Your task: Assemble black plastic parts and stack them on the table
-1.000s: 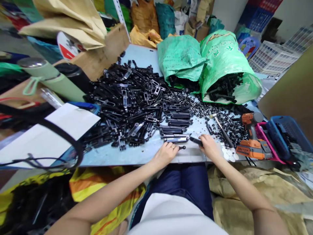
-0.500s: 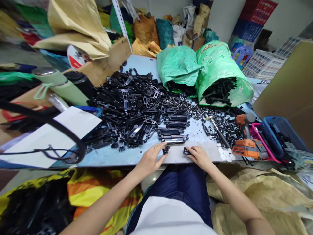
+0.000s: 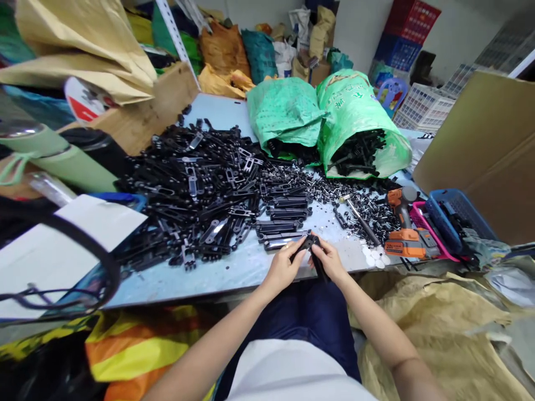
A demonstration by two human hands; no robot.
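At the table's front edge my left hand (image 3: 287, 264) and my right hand (image 3: 331, 260) are close together, both closed. The right one grips a long black plastic bracket (image 3: 319, 266), tilted with its lower end toward me. My left fingers are closed on another black piece, mostly hidden by them, whose end meets the bracket near the fingertips. Whether the two are joined I cannot tell. Just beyond lies a row of black bracket assemblies (image 3: 279, 225). To the left spreads a large heap of loose black brackets (image 3: 200, 189).
Small metal pins (image 3: 326, 186) are scattered behind the row. At right are a hammer (image 3: 363, 221), an orange cordless drill (image 3: 403, 223), white discs (image 3: 375, 257) and a blue basket (image 3: 460, 214). Green sacks (image 3: 355, 100) stand behind; a green bottle (image 3: 62, 159) is at left.
My hands have come together from apart, and the black pieces in them now meet. The right hand's bracket has been lifted and tilted. The whole view has shifted, with table items appearing further left.
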